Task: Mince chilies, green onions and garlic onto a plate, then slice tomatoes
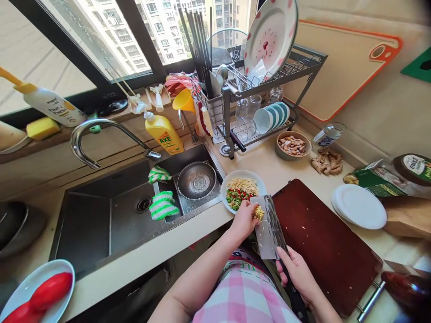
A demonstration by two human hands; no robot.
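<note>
My right hand point(293, 271) is wrapped round the black handle of a cleaver point(267, 242), its broad blade tilted toward the plate. Against the blade near its far end, my left hand point(245, 219) is closed on some pale yellow chopped ginger point(258, 213). Just beyond my left hand a white plate point(226, 197) holds chopped green and red pieces and a heap of pale minced bits. Small scraps lie on the dark red cutting board point(323, 242) to the right of the cleaver.
A double sink point(124, 197) with a steel strainer point(197, 180) lies left. Behind the plate stands a dish rack point(272, 89). A bowl of peanuts point(292, 146), ginger root point(326, 162) and stacked white plates point(360, 206) sit around the board. Red peppers point(50, 291) lie at lower left.
</note>
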